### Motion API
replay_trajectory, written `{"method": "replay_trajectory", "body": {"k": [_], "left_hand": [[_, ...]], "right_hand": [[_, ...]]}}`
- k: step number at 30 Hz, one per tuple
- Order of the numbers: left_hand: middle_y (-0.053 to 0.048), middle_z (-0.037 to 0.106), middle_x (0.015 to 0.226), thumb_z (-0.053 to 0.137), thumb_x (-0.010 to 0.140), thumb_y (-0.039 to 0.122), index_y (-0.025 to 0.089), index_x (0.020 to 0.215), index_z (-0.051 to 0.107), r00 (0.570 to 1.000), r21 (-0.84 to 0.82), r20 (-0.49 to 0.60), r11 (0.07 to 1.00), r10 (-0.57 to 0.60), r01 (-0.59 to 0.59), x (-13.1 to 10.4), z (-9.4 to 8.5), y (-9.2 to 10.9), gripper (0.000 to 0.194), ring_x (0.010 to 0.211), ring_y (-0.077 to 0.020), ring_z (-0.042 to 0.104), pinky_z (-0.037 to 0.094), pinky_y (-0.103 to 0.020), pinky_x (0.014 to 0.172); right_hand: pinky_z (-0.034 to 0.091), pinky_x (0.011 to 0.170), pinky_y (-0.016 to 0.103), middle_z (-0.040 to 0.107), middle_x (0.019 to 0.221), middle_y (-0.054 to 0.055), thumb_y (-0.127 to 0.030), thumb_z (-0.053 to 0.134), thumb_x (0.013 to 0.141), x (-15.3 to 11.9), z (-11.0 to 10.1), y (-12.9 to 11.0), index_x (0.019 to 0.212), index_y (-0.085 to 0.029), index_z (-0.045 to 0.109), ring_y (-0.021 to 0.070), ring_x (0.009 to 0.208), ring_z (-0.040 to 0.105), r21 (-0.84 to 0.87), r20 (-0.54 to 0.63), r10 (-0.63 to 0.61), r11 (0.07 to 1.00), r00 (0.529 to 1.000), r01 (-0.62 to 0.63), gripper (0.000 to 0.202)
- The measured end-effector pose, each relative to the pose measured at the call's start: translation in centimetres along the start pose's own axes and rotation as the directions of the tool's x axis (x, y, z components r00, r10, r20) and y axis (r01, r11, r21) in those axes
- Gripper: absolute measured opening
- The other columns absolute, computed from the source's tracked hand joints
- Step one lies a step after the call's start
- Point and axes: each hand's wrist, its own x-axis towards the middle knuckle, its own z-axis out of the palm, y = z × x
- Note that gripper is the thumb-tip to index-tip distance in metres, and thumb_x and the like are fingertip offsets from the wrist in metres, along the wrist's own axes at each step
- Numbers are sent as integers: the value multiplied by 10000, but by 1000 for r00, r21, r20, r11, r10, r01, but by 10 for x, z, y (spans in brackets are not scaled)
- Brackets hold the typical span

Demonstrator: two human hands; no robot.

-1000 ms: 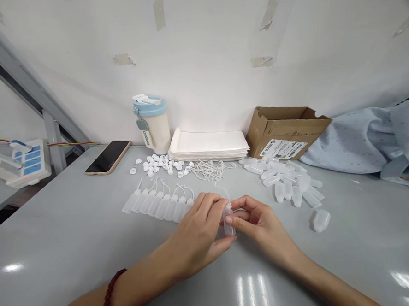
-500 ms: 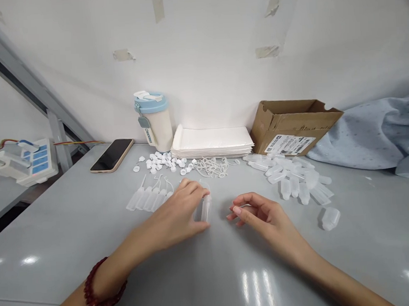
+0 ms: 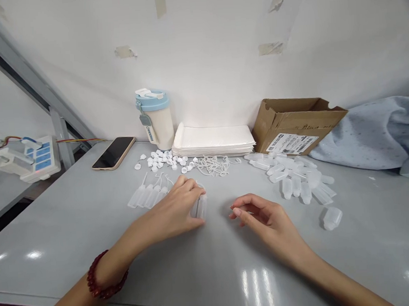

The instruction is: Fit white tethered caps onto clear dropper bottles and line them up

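Observation:
My left hand [image 3: 180, 203] has its thumb and fingers closed around a small translucent plastic bottle [image 3: 202, 206], which lies on the table with a thin loop at its neck. Just left of it, partly under the hand, another clear bottle shows. Beyond that hand is a row of similar bottles [image 3: 145, 196] with thin loops at their necks; its right end is covered by my fingers. My right hand [image 3: 260, 216] hovers over the table to the right, loosely curled with fingers apart and holding nothing.
Behind the hands lie white caps [image 3: 160, 159] and a heap of pale loops [image 3: 214, 165]. Loose bottles [image 3: 296, 177] are piled at right, before a cardboard box [image 3: 296, 124]. A stack of white envelopes [image 3: 214, 141], a tumbler [image 3: 159, 123] and a phone [image 3: 114, 153] stand or lie further back.
My left hand has shifted slightly left with the bottle, toward the row. The right hand keeps nearly the same place and pose. The whole view has moved a little.

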Motion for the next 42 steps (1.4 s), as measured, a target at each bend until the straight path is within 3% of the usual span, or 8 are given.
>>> {"method": "replay_trajectory", "body": {"k": [25, 37, 42], "left_hand": [[-81, 473, 1052, 626, 762, 352, 200, 1170, 547, 999, 21, 47, 1000, -15, 14, -3, -5, -3, 443, 1058, -268, 383, 411, -368, 846], [-80, 488, 1056, 646, 751, 394, 204, 1183, 544, 1000, 12, 11, 1000, 16, -16, -3, -3, -5, 483, 1040, -276, 401, 415, -368, 823], [-93, 488, 1083, 635, 732, 572, 201, 1205, 536, 1000, -33, 9, 999, -3, 3, -1, -6, -5, 609, 1082, -293, 389, 422, -380, 843]], "right_hand": [[474, 645, 279, 687, 836, 26, -345, 558, 853, 2, -3, -3, 853, -202, 632, 172, 774, 637, -69, -37, -40, 997, 998, 37, 161], [487, 652, 283, 687, 843, 39, -355, 555, 852, 2, -3, -6, 860, -194, 630, 176, 774, 639, -76, -36, -50, 996, 998, 47, 179], [497, 644, 295, 691, 838, 45, -380, 550, 848, 3, -9, -12, 862, -193, 630, 182, 746, 644, -126, -45, -60, 991, 997, 54, 203]]}}
